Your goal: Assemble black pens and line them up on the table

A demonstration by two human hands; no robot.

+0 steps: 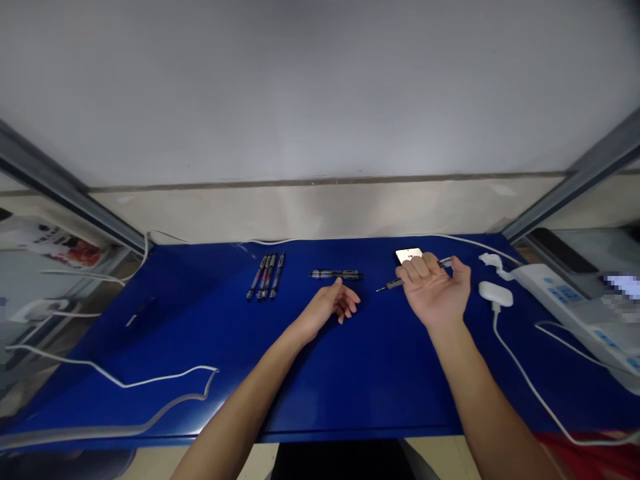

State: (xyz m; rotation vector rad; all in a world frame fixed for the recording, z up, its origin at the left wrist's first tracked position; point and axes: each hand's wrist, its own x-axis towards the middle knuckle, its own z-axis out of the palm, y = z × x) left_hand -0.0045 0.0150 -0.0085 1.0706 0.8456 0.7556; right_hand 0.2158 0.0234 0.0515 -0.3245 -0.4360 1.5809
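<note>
Screwdriver [395, 284]: a slim, pen-like tool with a grey shaft and a fine dark tip, held in the right hand [436, 288]. That hand is turned palm up, fingers curled shut round the shaft; the tip juts out left of the fingers and slopes down toward the mat, while the butt end shows past the thumb. Whether the tip touches the mat cannot be told.

Mat [350, 373]: deep blue, covers the bench from the wall to the near edge, and carries everything noted below.

White unit [575, 300]: lies at the right edge of the mat, with blue buttons on its face.

Cables: one white cable [125, 383] loops across the left near corner; another [530, 383] runs from the white pod toward the right near edge.

Left hand [333, 303]: rests on the mat at centre, palm down, fingers loosely bent, holding nothing. It lies just short of the single pen and well apart from the right hand.

White pod [495, 293]: small and rounded, just right of the right hand.

Pen group [266, 275]: four dark pens laid side by side, left of centre, near the far edge.

Single pen [336, 274]: dark, lies crosswise, just beyond the left fingertips.

Phone [409, 254]: small bright rectangle behind the right fingers, partly hidden by them.
</note>
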